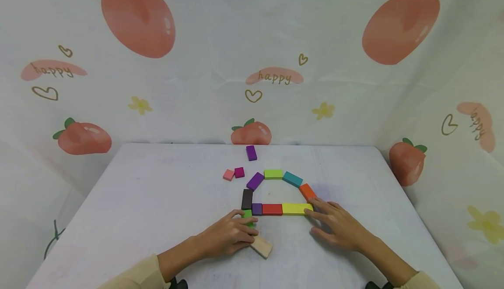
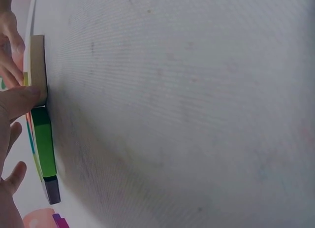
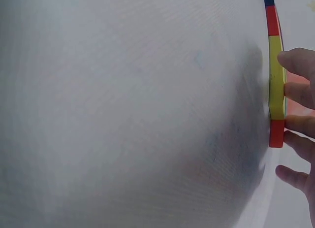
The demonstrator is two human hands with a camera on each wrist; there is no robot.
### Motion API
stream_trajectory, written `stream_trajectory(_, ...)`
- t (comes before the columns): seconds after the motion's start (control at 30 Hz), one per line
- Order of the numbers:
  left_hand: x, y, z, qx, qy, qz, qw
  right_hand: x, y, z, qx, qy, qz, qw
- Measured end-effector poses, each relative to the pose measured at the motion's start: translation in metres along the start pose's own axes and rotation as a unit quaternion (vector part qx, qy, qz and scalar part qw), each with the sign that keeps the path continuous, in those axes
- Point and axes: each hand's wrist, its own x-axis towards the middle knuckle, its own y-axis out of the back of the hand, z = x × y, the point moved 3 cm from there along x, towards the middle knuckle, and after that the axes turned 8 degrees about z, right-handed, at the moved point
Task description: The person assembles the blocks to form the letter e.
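Observation:
Beside the lower left of a closed ring of coloured blocks, my left hand [image 1: 230, 234] pinches the end of a plain wooden block [image 1: 261, 247] between thumb and index finger. Its other fingers reach over a green block [image 1: 247, 213], partly hiding it. In the left wrist view the thumb lies against the wooden block [image 2: 37, 65], whose end meets the green block [image 2: 44, 144]. My right hand [image 1: 340, 223] has its fingers spread, with fingertips touching the right end of the long yellow block [image 1: 295, 209] and the orange block [image 1: 307, 191]. It grips nothing.
The ring also has red [image 1: 272, 209], small purple [image 1: 257, 209], black [image 1: 247, 199], purple [image 1: 255, 181], lime [image 1: 273, 174] and teal [image 1: 293, 179] blocks. Behind it lie a pink cube [image 1: 229, 175], a magenta cube [image 1: 239, 172] and another purple block [image 1: 251, 153] on the white table [image 1: 157, 201].

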Motion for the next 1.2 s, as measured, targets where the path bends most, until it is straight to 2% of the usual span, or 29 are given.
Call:
stream_trajectory(0.4, 0.003, 0.003, 0.000, -0.013, 0.005, 0.002, 0.9999, 0.000, 0.001, 0.000, 0.001, -0.003, 0.000, 1.0000)
stream_trajectory(0.5, 0.006, 0.008, -0.003, -0.035, 0.024, 0.017, 0.9989, 0.000, 0.001, 0.000, 0.002, -0.004, 0.000, 1.0000)
stream_trajectory(0.67, 0.020, 0.023, -0.021, -0.060, 0.090, 0.059, 0.9924, 0.001, 0.002, -0.001, 0.003, -0.006, -0.001, 1.0000)
stream_trajectory(0.83, 0.038, 0.036, -0.051, -0.053, 0.156, 0.113, 0.9799, 0.000, 0.002, 0.000, 0.004, -0.005, 0.001, 1.0000)
stream_trajectory(1.0, 0.052, 0.040, -0.084, -0.020, 0.233, 0.159, 0.9592, 0.000, 0.001, 0.000, 0.005, -0.009, -0.003, 0.9999)
stream_trajectory(1.1, 0.058, 0.039, -0.101, -0.005, 0.283, 0.167, 0.9443, 0.000, 0.001, -0.001, 0.008, -0.011, -0.005, 0.9999)
stream_trajectory(1.2, 0.063, 0.036, -0.116, 0.004, 0.321, 0.160, 0.9335, 0.000, 0.001, 0.000, 0.011, -0.010, -0.004, 0.9999)
